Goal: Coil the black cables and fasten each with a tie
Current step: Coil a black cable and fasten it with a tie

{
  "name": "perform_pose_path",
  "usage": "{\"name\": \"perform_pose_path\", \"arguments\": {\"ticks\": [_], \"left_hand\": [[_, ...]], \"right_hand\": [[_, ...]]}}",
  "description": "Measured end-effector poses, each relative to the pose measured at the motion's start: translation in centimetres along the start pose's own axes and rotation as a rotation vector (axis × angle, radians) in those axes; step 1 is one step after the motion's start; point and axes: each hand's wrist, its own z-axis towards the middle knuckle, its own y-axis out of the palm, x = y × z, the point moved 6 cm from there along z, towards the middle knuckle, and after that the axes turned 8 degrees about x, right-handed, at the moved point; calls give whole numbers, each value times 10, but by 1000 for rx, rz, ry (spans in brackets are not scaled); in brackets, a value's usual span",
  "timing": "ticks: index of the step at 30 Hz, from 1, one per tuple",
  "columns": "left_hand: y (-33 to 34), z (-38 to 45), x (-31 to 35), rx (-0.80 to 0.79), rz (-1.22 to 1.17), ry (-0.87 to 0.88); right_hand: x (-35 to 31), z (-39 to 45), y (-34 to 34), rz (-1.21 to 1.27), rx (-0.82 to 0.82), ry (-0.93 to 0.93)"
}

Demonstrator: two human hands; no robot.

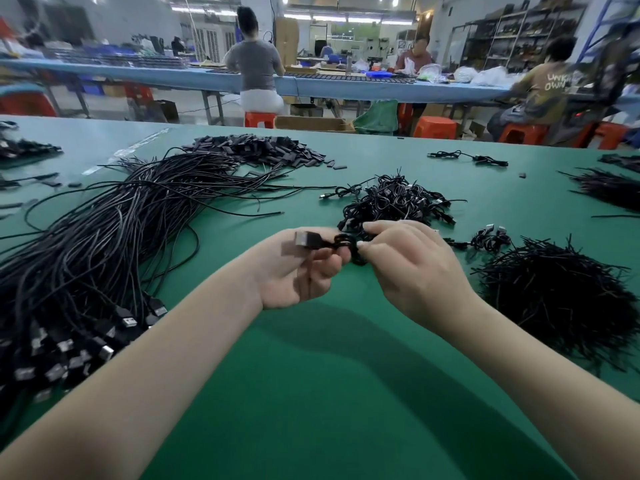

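Above the green table (311,375), both hands pinch a small, tightly looped black cable (349,245).

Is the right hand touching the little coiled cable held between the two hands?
Touching. The head view shows the right hand with its fingers pinched on the coiled cable.

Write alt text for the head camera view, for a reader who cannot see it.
Two bare hands, left hand and right hand, hold a small coiled black cable between them above a green table. A large bundle of uncoiled cables lies to the left, a pile of ties to the right, and finished coils lie behind the hands.
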Motion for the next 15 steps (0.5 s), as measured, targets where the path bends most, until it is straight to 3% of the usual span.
{"name": "perform_pose_path", "arguments": {"ticks": [5,7,9,12,15], "left_hand": [[-1,-1,23,162,458,526],[-3,-3,30,225,707,705],[-3,-5,32,231,768,792],[-3,-6,36,322,836,941],[-2,-4,34,344,804,970]], "right_hand": [[35,-10,9,420,-7,811],[37,-16,17,567,-41,1014],[33,-17,20,635,-73,1068],[27,-15,19,569,-121,990],[30,-15,18,529,-107,1005]]}}
